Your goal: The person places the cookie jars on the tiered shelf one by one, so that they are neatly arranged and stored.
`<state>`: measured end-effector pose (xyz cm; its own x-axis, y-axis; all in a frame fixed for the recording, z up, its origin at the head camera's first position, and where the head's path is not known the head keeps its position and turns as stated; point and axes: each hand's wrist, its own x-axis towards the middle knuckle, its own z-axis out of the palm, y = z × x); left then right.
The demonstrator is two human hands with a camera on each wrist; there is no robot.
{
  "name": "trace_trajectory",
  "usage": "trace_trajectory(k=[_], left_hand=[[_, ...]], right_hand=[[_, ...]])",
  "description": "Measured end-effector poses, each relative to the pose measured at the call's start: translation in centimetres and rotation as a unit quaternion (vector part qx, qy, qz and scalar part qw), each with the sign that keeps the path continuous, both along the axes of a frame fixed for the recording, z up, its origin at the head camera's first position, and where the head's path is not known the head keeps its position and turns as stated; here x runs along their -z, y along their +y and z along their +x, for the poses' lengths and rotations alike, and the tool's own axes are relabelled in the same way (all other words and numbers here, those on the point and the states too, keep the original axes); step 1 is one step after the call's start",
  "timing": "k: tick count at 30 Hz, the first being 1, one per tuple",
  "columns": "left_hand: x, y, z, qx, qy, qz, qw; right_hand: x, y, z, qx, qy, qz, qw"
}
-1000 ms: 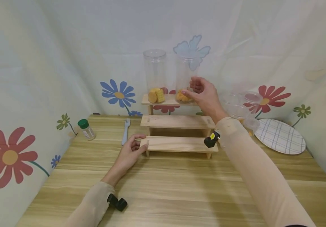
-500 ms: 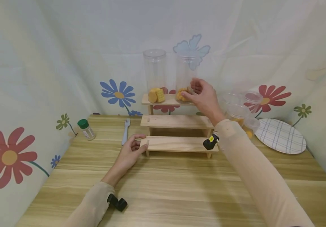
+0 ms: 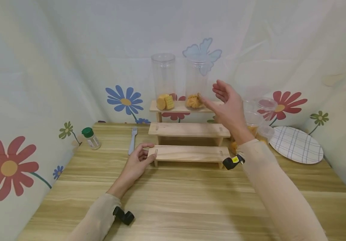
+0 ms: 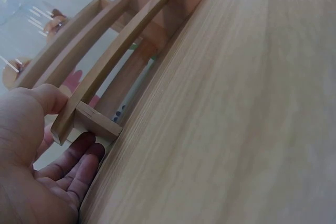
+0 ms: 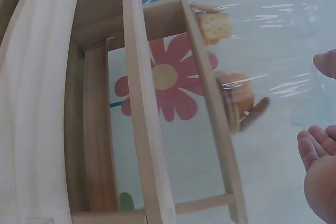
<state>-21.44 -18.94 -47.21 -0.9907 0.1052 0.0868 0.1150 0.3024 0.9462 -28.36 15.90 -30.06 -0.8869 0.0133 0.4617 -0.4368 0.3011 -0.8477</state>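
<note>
We see left hand (image 3: 136, 161) gripping wooden rack (image 3: 188, 129) by lowest step (image 3: 188, 153); right hand (image 3: 230, 105) released, fingers extended, near clear jar (image 3: 195, 82) of biscuits (image 3: 193, 101) on top step (image 3: 180, 106).

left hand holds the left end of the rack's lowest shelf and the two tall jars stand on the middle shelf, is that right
Not the middle shelf: the left jar and the right jar stand on the top shelf, as the head view shows. The rest is right: the left hand holds the left end of the lowest shelf.
</note>
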Motion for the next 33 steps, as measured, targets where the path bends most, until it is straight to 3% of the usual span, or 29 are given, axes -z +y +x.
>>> trace_trajectory(k=[5, 10, 16, 23, 33], left_hand=[[0.1, -0.1, 0.0, 0.003, -0.003, 0.0, 1.0], [0.1, 0.0, 0.0, 0.003, -0.004, 0.002, 1.0], [0.2, 0.0, -0.1, 0.003, -0.002, 0.004, 1.0], [0.1, -0.1, 0.0, 0.002, -0.003, 0.004, 1.0], [0.0, -0.1, 0.1, 0.003, -0.001, 0.002, 1.0]], right_hand=[[0.1, 1.5, 2.8, 0.012, 0.047, 0.015, 0.999], [0.6, 3.4, 5.6, 0.018, 0.065, -0.011, 0.998], [1.3, 6.0, 7.7, 0.044, 0.091, -0.043, 0.994], [2.5, 9.3, 9.2, 0.075, 0.078, -0.088, 0.99], [4.4, 13.9, 9.0, 0.171, 0.027, -0.043, 0.984]])
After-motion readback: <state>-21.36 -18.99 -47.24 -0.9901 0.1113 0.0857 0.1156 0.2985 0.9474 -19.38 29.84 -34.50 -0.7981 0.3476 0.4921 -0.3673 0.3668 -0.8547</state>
